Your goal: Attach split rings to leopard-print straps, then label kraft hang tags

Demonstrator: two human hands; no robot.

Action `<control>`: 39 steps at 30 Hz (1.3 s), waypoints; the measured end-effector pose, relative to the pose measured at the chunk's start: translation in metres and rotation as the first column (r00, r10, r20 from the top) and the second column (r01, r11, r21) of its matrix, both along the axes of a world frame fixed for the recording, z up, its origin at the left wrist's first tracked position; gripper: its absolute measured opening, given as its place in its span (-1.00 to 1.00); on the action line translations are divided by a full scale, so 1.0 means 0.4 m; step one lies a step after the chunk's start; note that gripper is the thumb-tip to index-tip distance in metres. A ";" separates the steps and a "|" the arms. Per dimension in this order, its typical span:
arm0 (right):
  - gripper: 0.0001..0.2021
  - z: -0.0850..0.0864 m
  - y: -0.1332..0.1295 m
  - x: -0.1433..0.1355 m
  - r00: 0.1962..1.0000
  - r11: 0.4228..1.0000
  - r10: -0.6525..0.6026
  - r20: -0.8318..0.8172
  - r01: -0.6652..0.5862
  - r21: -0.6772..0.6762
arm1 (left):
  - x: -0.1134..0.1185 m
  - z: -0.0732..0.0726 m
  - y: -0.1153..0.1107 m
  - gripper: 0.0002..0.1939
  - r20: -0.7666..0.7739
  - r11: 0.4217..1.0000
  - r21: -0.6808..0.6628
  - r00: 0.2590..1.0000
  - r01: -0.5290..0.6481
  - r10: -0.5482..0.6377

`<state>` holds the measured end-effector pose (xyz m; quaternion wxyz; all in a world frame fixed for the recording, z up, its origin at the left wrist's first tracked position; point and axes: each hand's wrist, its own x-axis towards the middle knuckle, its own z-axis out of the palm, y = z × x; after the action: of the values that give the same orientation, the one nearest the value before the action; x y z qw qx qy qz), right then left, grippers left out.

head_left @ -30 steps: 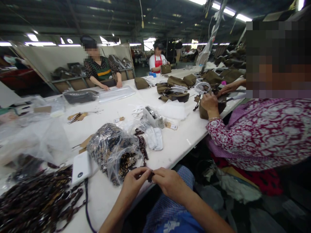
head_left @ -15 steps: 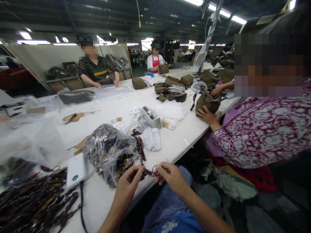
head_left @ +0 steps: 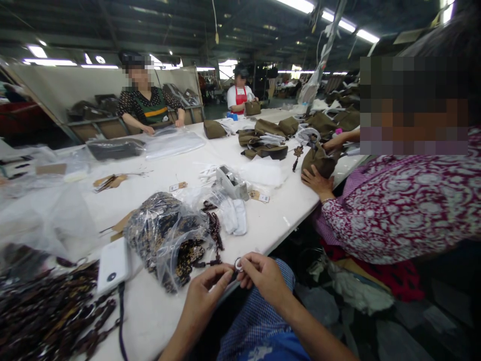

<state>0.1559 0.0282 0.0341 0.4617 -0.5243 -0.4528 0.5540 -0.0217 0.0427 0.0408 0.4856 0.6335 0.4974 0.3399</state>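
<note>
Near me, I have a small ring (head_left: 238, 264) and a dark piece (head_left: 234, 275) between both hands.
My right grip (head_left: 265, 277) pinches the ring, my left grip (head_left: 205, 291) the dark piece, beside the tabletop's (head_left: 268, 223) edge; beyond lies a clear bag (head_left: 171, 240) of patterned material, then a co-worker's hand (head_left: 318, 182) against an olive pouch (head_left: 318, 160).

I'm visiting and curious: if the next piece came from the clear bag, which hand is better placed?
Probably the left hand: it lies closer to the clear bag, though it seems to pinch a dark piece. The right hand is farther off and pinches a small ring.
</note>
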 end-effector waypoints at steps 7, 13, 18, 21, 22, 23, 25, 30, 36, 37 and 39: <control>-0.73 0.012 -0.005 -0.001 0.985 0.994 -0.022 0.171 0.004 0.109 | 0.004 -0.002 -0.001 -0.74 -0.037 0.998 0.059 0.999 -0.025 0.027; -0.62 0.000 0.001 -0.008 0.990 0.998 0.056 -0.129 -0.052 0.031 | -0.011 -0.013 -0.005 -0.85 -0.145 0.929 0.369 0.987 -0.008 0.066; -0.67 -0.014 0.004 -0.019 0.957 0.998 -0.035 -0.290 0.017 -0.062 | -0.023 -0.020 -0.009 -0.85 -0.139 0.924 0.383 0.989 0.010 0.047; -0.64 -0.018 0.006 -0.022 0.956 0.995 -0.093 -0.278 0.079 -0.060 | -0.028 -0.027 -0.012 -0.82 -0.093 0.954 0.288 0.989 -0.081 0.112; -0.60 -0.019 0.008 -0.022 0.959 0.995 -0.100 -0.266 0.089 -0.053 | -0.028 -0.030 -0.012 -0.81 -0.080 0.962 0.254 0.988 -0.105 0.129; -0.58 -0.021 0.009 -0.022 0.963 0.995 -0.099 -0.249 0.091 -0.043 | -0.028 -0.032 -0.012 -0.80 -0.070 0.967 0.224 0.987 -0.123 0.142; -0.60 -0.025 0.010 -0.022 0.974 0.996 -0.087 -0.207 0.084 -0.026 | -0.027 -0.035 -0.013 -0.79 -0.056 0.973 0.184 0.986 -0.142 0.154; -0.70 -0.021 0.003 -0.024 0.995 0.996 -0.084 -0.048 0.085 0.018 | -0.018 -0.034 -0.015 -0.81 -0.043 0.979 0.146 0.988 -0.139 0.147; -0.83 0.005 -0.016 -0.024 0.972 0.992 -0.047 0.231 0.018 0.124 | -0.014 -0.028 -0.020 -0.84 -0.032 0.977 0.182 0.993 -0.109 0.117; -0.84 0.008 -0.017 -0.024 0.971 0.993 -0.037 0.237 0.009 0.119 | -0.013 -0.026 -0.020 -0.85 -0.029 0.976 0.189 0.993 -0.105 0.113; -0.84 0.012 -0.019 -0.027 0.972 0.994 -0.030 0.231 0.005 0.106 | -0.011 -0.024 -0.022 -0.85 -0.021 0.975 0.197 0.993 -0.106 0.112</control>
<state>0.1451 0.0206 0.0390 0.4373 -0.5646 -0.5275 0.4602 -0.0262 0.0340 0.0313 0.3936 0.6553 0.5032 0.4031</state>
